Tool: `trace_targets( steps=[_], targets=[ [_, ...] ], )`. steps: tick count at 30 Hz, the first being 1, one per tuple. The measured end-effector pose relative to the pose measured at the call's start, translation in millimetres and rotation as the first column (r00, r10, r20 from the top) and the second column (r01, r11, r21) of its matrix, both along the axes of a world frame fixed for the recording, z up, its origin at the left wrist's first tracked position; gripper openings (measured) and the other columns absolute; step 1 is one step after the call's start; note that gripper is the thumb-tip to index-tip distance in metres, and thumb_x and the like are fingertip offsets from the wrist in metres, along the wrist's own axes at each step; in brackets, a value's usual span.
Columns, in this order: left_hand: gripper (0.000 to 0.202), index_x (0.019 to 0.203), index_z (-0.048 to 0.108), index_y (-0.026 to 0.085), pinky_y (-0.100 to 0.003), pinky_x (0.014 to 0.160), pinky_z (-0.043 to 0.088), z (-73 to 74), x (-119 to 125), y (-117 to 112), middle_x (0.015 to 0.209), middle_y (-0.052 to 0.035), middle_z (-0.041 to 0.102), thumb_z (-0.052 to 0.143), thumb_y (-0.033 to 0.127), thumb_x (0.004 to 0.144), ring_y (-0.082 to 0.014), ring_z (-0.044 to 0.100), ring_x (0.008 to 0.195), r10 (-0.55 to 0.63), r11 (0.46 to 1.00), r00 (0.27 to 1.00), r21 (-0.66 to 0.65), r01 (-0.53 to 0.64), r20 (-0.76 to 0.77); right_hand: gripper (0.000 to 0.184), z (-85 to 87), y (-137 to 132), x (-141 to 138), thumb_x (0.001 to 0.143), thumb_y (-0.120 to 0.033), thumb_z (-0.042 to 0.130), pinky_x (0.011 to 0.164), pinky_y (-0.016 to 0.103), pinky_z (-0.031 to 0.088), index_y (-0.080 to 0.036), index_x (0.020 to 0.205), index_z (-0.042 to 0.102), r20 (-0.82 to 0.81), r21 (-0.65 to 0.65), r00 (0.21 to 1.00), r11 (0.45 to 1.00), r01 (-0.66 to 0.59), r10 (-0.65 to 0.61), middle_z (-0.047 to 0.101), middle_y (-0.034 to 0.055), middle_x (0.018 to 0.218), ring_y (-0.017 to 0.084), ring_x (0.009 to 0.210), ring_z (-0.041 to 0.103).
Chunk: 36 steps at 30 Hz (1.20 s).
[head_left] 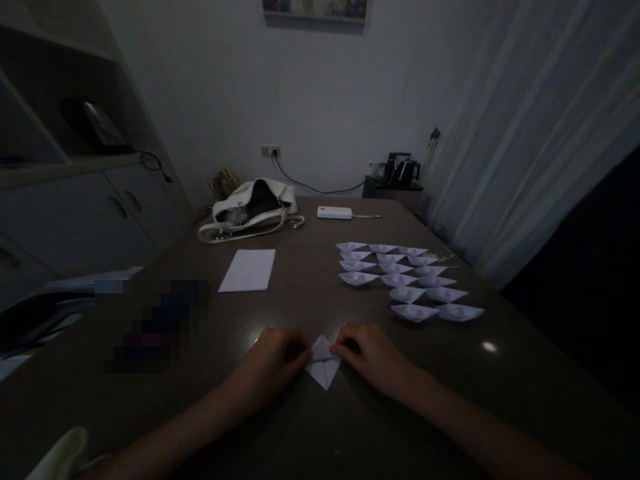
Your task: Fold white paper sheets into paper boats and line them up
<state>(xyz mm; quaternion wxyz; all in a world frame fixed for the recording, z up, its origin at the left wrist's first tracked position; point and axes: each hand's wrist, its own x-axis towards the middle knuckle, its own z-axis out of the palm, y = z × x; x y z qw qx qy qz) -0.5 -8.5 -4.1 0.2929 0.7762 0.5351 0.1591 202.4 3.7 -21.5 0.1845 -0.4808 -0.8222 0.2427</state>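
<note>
A small folded white paper [323, 365], diamond-shaped, lies on the dark table [310, 427] in front of me. My left hand [276, 363] pinches its left corner with curled fingers. My right hand [373, 353] pinches the right corner the same way. Several finished white paper boats [406, 277] stand in rows beyond my right hand. A flat stack of white sheets [248, 270] lies beyond my left hand.
A white handbag [250, 210] sits at the far end of the table, with a white power bank [335, 213] on a cable beside it. Cabinets and shelves [75, 167] line the left. A curtain [525, 133] hangs on the right. A kettle [400, 172] stands by the wall.
</note>
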Motion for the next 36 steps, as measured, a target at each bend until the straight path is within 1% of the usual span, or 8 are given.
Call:
trace_targets(
  steps=[6, 9, 12, 19, 23, 28, 33, 36],
  targets=[
    [0.017, 0.078, 0.069, 0.015, -0.026, 0.058, 0.040, -0.9, -1, -1, 0.073, -0.0055, 0.070, 0.054, 0.024, 0.081, -0.0183, 0.062, 0.065, -0.005, 1.000, 0.997, 0.015, 0.006, -0.071, 0.014, 8.5, -2, -3, 0.089, -0.025, 0.058, 0.068, 0.027, 0.041, -0.015, 0.086, 0.067, 0.222, 0.069, 0.975, 0.997, -0.039, 0.023, 0.069, 0.0065, 0.087, 0.019, 0.081, 0.064],
    [0.018, 0.074, 0.066, 0.015, -0.025, 0.057, 0.038, -3.0, -2, -1, 0.070, -0.0048, 0.067, 0.055, 0.027, 0.081, -0.0180, 0.059, 0.064, 0.018, 1.000, 0.992, 0.022, -0.015, -0.122, 0.015, 10.0, -3, -4, 0.090, -0.026, 0.057, 0.069, 0.027, 0.042, -0.015, 0.087, 0.066, 0.248, 0.085, 0.968, 0.995, -0.050, 0.027, 0.069, 0.0061, 0.088, 0.020, 0.082, 0.065],
    [0.017, 0.073, 0.065, 0.015, -0.028, 0.063, 0.041, -5.0, -4, -1, 0.075, -0.0061, 0.065, 0.058, 0.028, 0.081, -0.0202, 0.059, 0.072, 0.024, 0.999, 0.990, 0.048, -0.017, -0.139, 0.016, 11.7, -3, -4, 0.090, -0.028, 0.057, 0.068, 0.028, 0.042, -0.015, 0.087, 0.067, 0.277, 0.083, 0.961, 0.996, -0.043, 0.018, 0.070, 0.0058, 0.088, 0.021, 0.082, 0.065],
    [0.009, 0.077, 0.063, 0.015, -0.031, 0.069, 0.043, -14.0, -7, 3, 0.082, -0.0078, 0.065, 0.060, 0.022, 0.080, -0.0227, 0.059, 0.080, 0.032, 0.995, 0.987, 0.102, -0.016, -0.157, 0.019, 20.3, -1, -9, 0.090, -0.032, 0.056, 0.063, 0.029, 0.043, -0.017, 0.088, 0.068, 0.397, 0.083, 0.918, 0.995, -0.052, 0.015, 0.071, 0.0068, 0.088, 0.023, 0.080, 0.067],
    [0.008, 0.077, 0.064, 0.016, -0.029, 0.069, 0.043, -12.8, -9, 3, 0.082, -0.0073, 0.065, 0.058, 0.021, 0.081, -0.0220, 0.060, 0.081, 0.002, 0.994, 0.987, 0.107, 0.016, -0.159, 0.020, 21.3, 0, -9, 0.090, -0.032, 0.055, 0.063, 0.029, 0.043, -0.017, 0.087, 0.068, 0.408, 0.094, 0.913, 0.993, -0.072, 0.028, 0.071, 0.0076, 0.088, 0.023, 0.080, 0.067],
    [0.011, 0.082, 0.066, 0.017, -0.028, 0.069, 0.044, -3.3, -15, 0, 0.084, -0.0054, 0.064, 0.058, 0.024, 0.082, -0.0198, 0.060, 0.080, -0.069, 0.997, 0.994, 0.036, 0.072, -0.081, 0.018, 19.8, -1, -9, 0.089, -0.030, 0.056, 0.063, 0.027, 0.043, -0.017, 0.086, 0.068, 0.366, 0.066, 0.930, 0.996, -0.065, 0.036, 0.071, 0.0069, 0.088, 0.021, 0.079, 0.066],
    [0.013, 0.078, 0.066, 0.015, -0.031, 0.074, 0.045, -2.7, -14, -7, 0.086, -0.0074, 0.063, 0.054, 0.017, 0.083, -0.0215, 0.059, 0.084, -0.093, 0.985, 0.988, 0.135, 0.110, -0.121, 0.019, 19.3, -1, -9, 0.089, -0.029, 0.055, 0.062, 0.028, 0.043, -0.016, 0.085, 0.068, 0.359, 0.083, 0.933, 0.994, -0.067, 0.032, 0.070, 0.0068, 0.086, 0.022, 0.077, 0.066],
    [0.014, 0.076, 0.066, 0.014, -0.031, 0.073, 0.045, -3.1, -10, -8, 0.085, -0.0087, 0.065, 0.053, 0.014, 0.083, -0.0220, 0.060, 0.084, -0.058, 0.986, 0.988, 0.149, 0.079, -0.146, 0.020, 19.7, -1, -9, 0.090, -0.030, 0.054, 0.062, 0.029, 0.043, -0.015, 0.086, 0.068, 0.373, 0.087, 0.927, 0.994, -0.067, 0.030, 0.070, 0.0075, 0.087, 0.023, 0.078, 0.066]
  ],
)
